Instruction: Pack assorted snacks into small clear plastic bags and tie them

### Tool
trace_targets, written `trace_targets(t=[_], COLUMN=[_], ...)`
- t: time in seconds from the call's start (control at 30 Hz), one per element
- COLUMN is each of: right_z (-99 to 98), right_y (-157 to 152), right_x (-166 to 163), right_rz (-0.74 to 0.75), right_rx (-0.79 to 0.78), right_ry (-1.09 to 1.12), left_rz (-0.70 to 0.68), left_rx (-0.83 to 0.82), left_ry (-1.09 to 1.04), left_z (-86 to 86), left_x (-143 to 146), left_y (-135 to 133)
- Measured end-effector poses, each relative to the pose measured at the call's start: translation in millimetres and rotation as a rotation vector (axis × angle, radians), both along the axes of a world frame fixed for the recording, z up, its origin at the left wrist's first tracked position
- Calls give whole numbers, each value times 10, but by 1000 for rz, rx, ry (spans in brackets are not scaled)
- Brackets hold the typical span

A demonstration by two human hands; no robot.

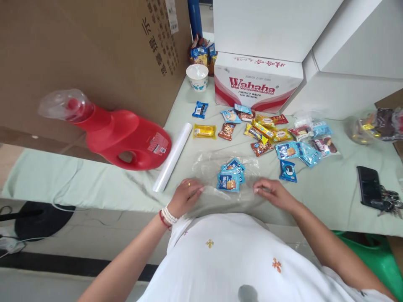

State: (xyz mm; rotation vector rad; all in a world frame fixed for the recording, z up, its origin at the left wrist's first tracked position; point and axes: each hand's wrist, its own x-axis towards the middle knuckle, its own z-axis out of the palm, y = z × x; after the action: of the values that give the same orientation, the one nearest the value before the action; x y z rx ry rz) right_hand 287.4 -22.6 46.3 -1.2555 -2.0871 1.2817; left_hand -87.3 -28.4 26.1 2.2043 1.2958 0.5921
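Note:
A sheet of clear plastic film lies on the cloth-covered table in front of me. Several blue snack packets are stacked near its middle. My left hand is closed at the film's near left corner, thumb and fingers pinched on it. At the opposite side, my right hand pinches the film's right edge. Neither hand touches the packets. A white roll that looks like plastic wrap lies slantwise beyond my left hand.
A red detergent jug lies on its side at left against a large cardboard box. Loose wrapped snacks spread before a Wahaha carton. A paper cup stands at the back. A phone and keys lie right.

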Motion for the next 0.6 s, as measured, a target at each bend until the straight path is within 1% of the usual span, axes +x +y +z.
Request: trace_targets(t=[0.07, 0.13, 0.2, 0.23, 0.27, 0.3, 0.37, 0.4, 0.43, 0.47, 0.53, 0.57, 0.6], right_z=[53, 89, 120, 138, 156, 172, 181, 170, 149, 121, 60, 35, 18], right_y=[304, 593, 834, 935, 1024, 1105, 1248, 1313, 1372, 1426, 1515, 1550, 1577], right_x=[-6, -33, -98, -148, -210, -283, -453, -543, -629, -708, -828, -866, -887], right_rz=[-139, -201, -165, -128, -90, -58, 9, 50, 91, 126, 160, 167, 176], right_rx=[-58, -39, 66, 138, 212, 281, 357, 356, 337, 308, 239, 209, 177], right_ry=[-81, -319, -602, -701, -751, -753, -688, -659, -645, -648, -676, -681, -672], left_rz=[148, 300, 436, 491, 535, 570, 601, 580, 516, 411, 131, 5, -85], left_rx=[-2, -10, -1, 26, 70, 126, 242, 283, 305, 307, 264, 235, 208], left_ry=[27, 130, 244, 278, 291, 287, 266, 261, 263, 269, 289, 299, 309], left_z=[-6, -36, -70, -79, -80, -69, -17, 19, 55, 88, 127, 130, 124], left_x=[124, 249, 349, 384, 408, 423, 440, 451, 469, 497, 579, 627, 672], left_y=[257, 492, 647, 681, 683, 658, 546, 478, 412, 359, 312, 322, 352])
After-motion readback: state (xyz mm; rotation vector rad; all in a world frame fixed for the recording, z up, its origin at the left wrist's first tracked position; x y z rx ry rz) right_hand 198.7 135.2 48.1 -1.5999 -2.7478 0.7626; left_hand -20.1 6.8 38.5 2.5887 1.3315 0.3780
